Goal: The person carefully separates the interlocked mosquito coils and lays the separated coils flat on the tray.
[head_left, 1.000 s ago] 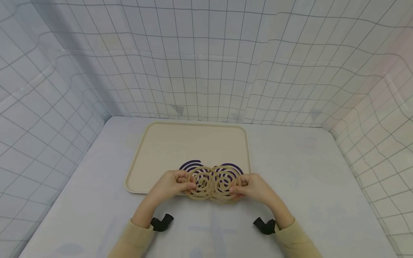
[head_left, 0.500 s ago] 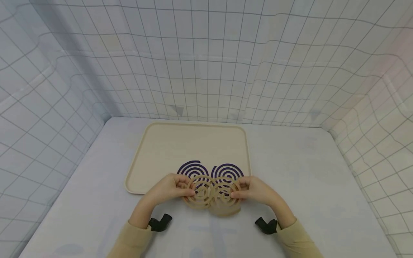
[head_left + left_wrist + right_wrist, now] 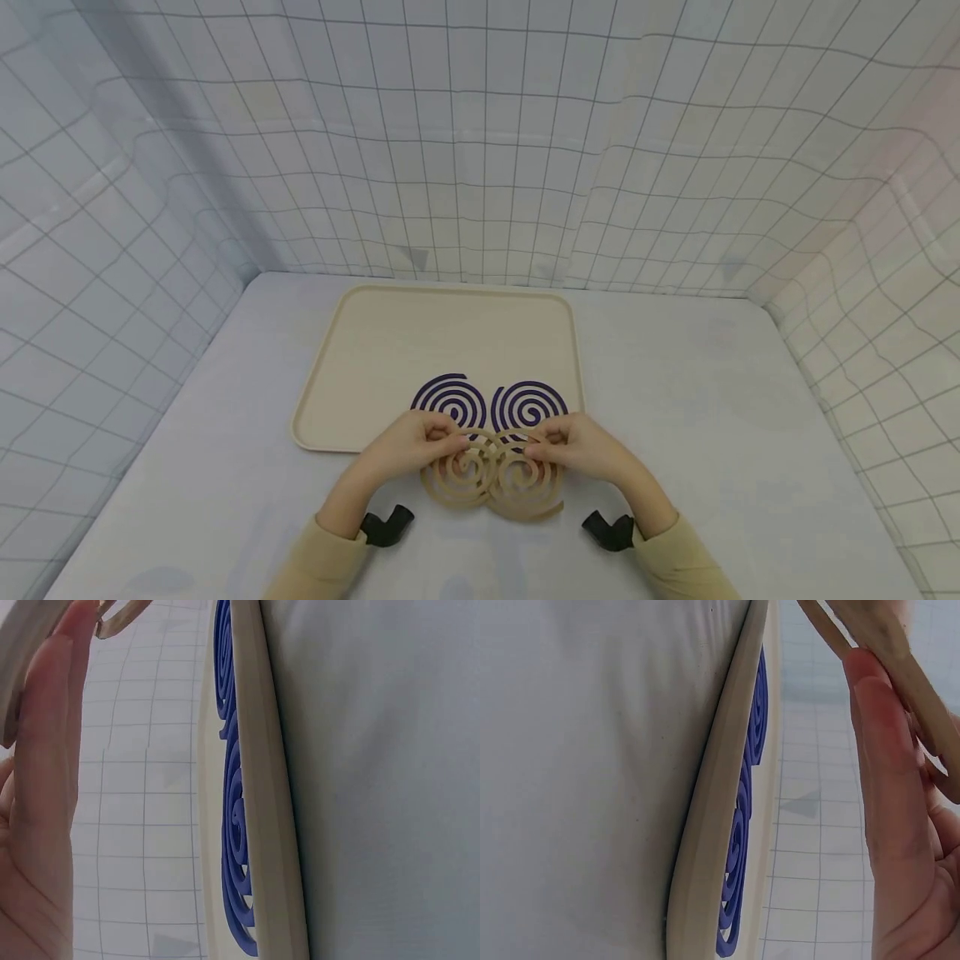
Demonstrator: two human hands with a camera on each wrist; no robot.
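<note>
My left hand pinches a beige mosquito coil at its upper part. A second beige coil adjoins it on the right, held between thumb and fingers of my right hand. The two beige spirals meet in the middle, raised in front of the tray's near edge. Behind them, a purple coil and another purple coil lie side by side on the beige tray. Both wrist views show the purple coils low along the tray rim, with the hands raised above it.
A white cloth covers the table. Grid-patterned curtains rise at the back and both sides. Black curved pieces sit at the left wrist and right wrist.
Both hands have drawn the beige coils toward the near side, off the purple ones, which now show more fully. The hands' grip has shifted toward the coils' upper edges. The tray stays put.
</note>
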